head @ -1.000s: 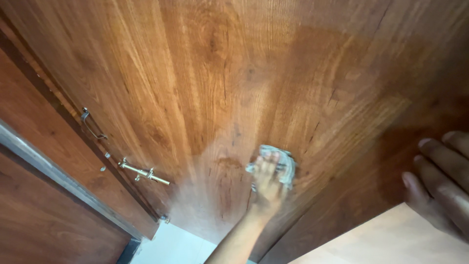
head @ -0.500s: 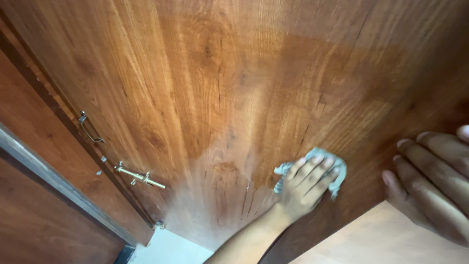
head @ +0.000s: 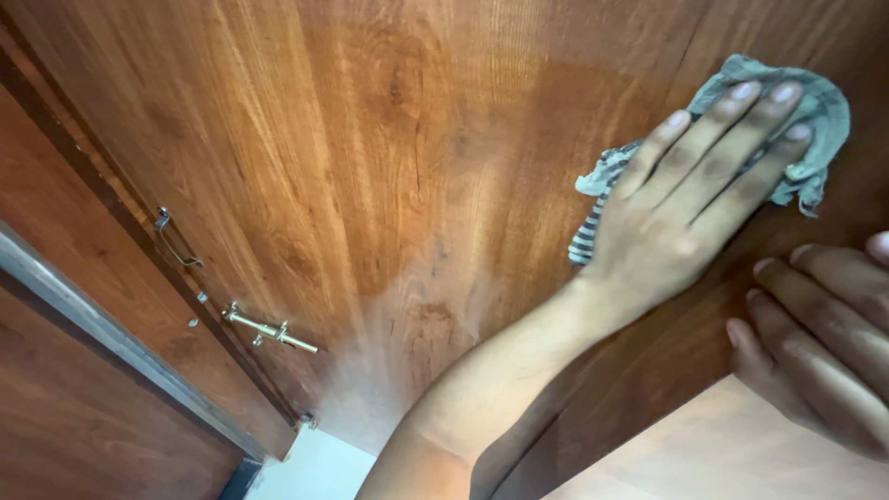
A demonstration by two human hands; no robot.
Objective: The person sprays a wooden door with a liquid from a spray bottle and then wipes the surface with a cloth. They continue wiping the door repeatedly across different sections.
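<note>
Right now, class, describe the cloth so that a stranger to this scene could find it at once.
Start at the big wooden door that fills the view and go to its upper right. There a flat left hand presses the cloth against the wood. It is grey-green, crumpled, with a striped edge, the only soft thing there.
</note>
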